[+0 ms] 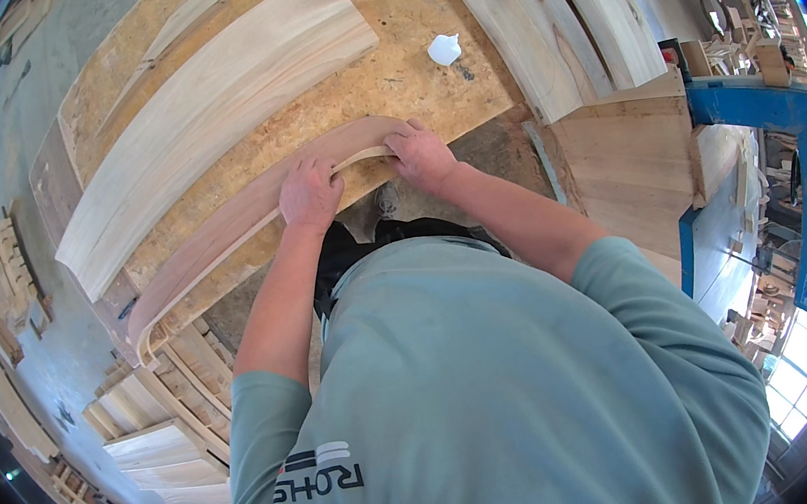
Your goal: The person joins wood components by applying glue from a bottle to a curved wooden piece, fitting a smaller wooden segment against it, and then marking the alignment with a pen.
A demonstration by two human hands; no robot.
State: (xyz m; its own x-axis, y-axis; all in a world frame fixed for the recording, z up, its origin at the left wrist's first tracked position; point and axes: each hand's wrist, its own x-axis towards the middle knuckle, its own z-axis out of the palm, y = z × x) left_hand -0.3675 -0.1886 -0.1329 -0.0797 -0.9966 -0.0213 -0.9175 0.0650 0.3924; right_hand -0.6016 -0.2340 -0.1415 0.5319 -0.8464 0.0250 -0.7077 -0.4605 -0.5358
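A long, narrow, reddish board (220,232) lies along the near edge of a worn wooden workbench (404,10), its near edge showing a pale curve. My left hand (311,198) is closed over that edge, right of the board's middle. Farther right, my right hand (422,156) grips the board's right end, fingers on top. The thumbs and the underside are mostly hidden. Just beyond it rests a wide pale plank (215,114), touching neither hand. A small white object (444,49), its kind unclear, sits on the bench past my right hand.
A thin wood offcut (184,22) lies at the bench's far side. Large pale planks (537,24) stand close on the right, beside a blue metal machine frame (758,103). Stacked boards (166,452) occupy the floor at lower left.
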